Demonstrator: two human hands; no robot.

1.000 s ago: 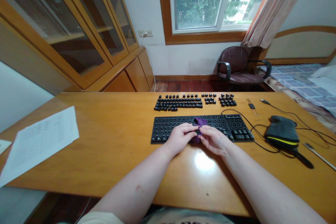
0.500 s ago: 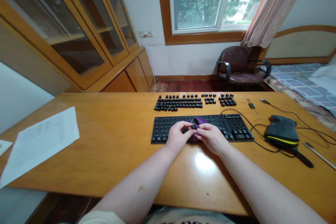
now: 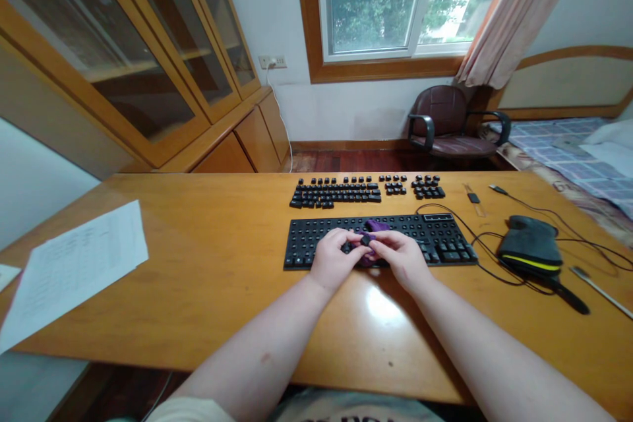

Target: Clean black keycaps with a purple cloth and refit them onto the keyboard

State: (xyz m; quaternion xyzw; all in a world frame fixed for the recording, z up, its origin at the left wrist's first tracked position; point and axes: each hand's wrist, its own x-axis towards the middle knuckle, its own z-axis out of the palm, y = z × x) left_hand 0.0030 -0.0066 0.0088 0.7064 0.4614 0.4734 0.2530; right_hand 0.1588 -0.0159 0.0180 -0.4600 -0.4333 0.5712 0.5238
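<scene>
Both hands meet above the black keyboard (image 3: 306, 237), whose keycaps are off over much of its width. Between finger and thumb, my left hand (image 3: 333, 252) pinches a small black keycap (image 3: 366, 239). My right hand (image 3: 401, 257) is closed on a purple cloth (image 3: 378, 226), its fingertips against the keycap's right side. Part of the cloth bunches out above and below the fingers. The hands hide the keyboard's middle.
Loose keycaps (image 3: 336, 194) lie in rows behind the keyboard. To the right are a keycap puller (image 3: 473, 198), a grey pouch-like thing (image 3: 530, 241) with a yellow stripe, cables and a brush (image 3: 601, 291). Paper sheets (image 3: 82, 264) lie at the left.
The right fingers have shifted slightly around the keycap and cloth, and the right hand sits a little differently. The left hand keeps its pinch on the keycap.
</scene>
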